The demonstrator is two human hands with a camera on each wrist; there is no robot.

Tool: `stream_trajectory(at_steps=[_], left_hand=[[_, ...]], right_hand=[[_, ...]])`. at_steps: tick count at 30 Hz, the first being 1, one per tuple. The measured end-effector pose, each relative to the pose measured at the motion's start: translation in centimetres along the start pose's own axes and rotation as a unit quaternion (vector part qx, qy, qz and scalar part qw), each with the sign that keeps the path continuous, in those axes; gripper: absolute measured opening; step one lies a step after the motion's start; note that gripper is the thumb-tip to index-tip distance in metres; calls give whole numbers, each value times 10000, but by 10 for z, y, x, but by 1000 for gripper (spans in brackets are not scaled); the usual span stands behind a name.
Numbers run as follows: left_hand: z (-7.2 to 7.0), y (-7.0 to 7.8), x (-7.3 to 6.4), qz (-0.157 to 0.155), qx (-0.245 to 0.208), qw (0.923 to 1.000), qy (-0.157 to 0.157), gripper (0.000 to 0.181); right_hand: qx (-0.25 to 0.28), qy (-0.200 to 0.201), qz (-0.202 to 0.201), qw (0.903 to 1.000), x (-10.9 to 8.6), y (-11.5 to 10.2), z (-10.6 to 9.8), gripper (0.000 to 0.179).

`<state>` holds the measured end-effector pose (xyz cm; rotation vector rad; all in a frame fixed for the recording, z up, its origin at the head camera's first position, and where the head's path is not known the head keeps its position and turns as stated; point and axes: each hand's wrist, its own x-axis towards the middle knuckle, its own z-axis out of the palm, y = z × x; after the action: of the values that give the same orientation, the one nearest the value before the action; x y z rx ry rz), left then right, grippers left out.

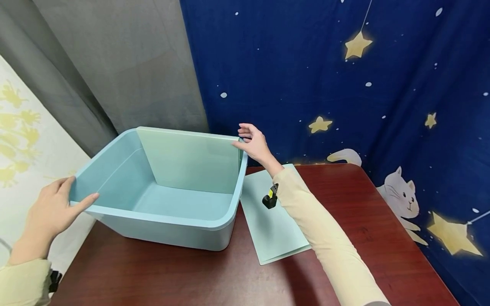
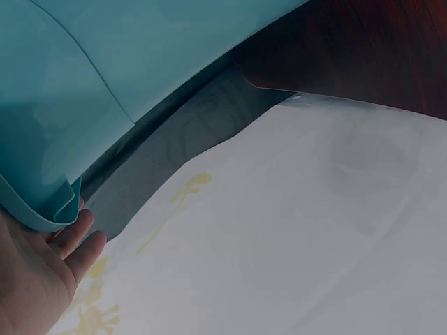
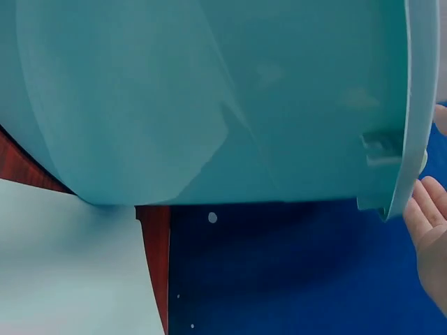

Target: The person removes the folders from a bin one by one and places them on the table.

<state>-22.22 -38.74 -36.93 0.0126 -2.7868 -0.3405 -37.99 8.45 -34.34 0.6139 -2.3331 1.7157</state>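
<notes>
A large light blue plastic bin sits on the table with its opening facing me. Inside, a pale green flat panel leans along the far wall, its top edge level with the rim. My left hand holds the near left corner of the bin, thumb across the front rim and fingers outside; the left wrist view shows fingertips at the rim's underside. At the far right corner my right hand pinches the panel's top corner, thumb in front. Its other fingers extend beyond the rim in the right wrist view.
Right of the bin, pale green flat sheets lie stacked on the dark red wooden table, partly under my right forearm. A blue star-patterned curtain and a grey curtain hang behind. White patterned cloth is at left.
</notes>
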Motion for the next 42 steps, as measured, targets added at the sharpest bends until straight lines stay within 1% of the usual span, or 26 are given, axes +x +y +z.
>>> stream_trajectory(at_steps=[3, 6, 12, 17, 21, 25, 29, 33, 35, 37, 42], left_hand=[[0, 1, 0, -9, -10, 10000, 1, 87], [0, 2, 0, -14, -15, 10000, 9, 87], [0, 1, 0, -22, -35, 10000, 12, 87], [-1, 1, -1, -33, -29, 10000, -7, 87], [0, 0, -1, -28, -27, 10000, 9, 87], [1, -1, 0, -48, -5, 10000, 22, 87], [0, -1, 0, -51, 16, 10000, 21, 88], [-1, 0, -1, -53, 38, 10000, 15, 88], [-1, 1, -1, -58, 45, 10000, 4, 88], [-2, 2, -1, -51, 40, 10000, -9, 88], [-2, 2, -1, -25, 29, 10000, -24, 88]], right_hand=[[-56, -49, -18, 10000, 1, -1, 3, 61], [-238, -100, 8, 9997, 2, -1, 4, 60], [-911, -252, 136, 9954, 5, -3, 7, 56], [-1490, -406, 55, 9880, 5, -7, 11, 53], [-1987, -533, -131, 9785, 6, -8, 14, 50], [-2274, -641, -229, 9714, 6, -11, 15, 47], [-2318, -736, -267, 9696, 7, -11, 15, 45], [-2278, -810, -403, 9695, 8, -8, 16, 40], [-2140, -818, -413, 9725, 8, -6, 16, 36], [-1904, -794, -388, 9777, 7, -4, 17, 33], [-1284, -625, -327, 9892, 5, -6, 18, 29]])
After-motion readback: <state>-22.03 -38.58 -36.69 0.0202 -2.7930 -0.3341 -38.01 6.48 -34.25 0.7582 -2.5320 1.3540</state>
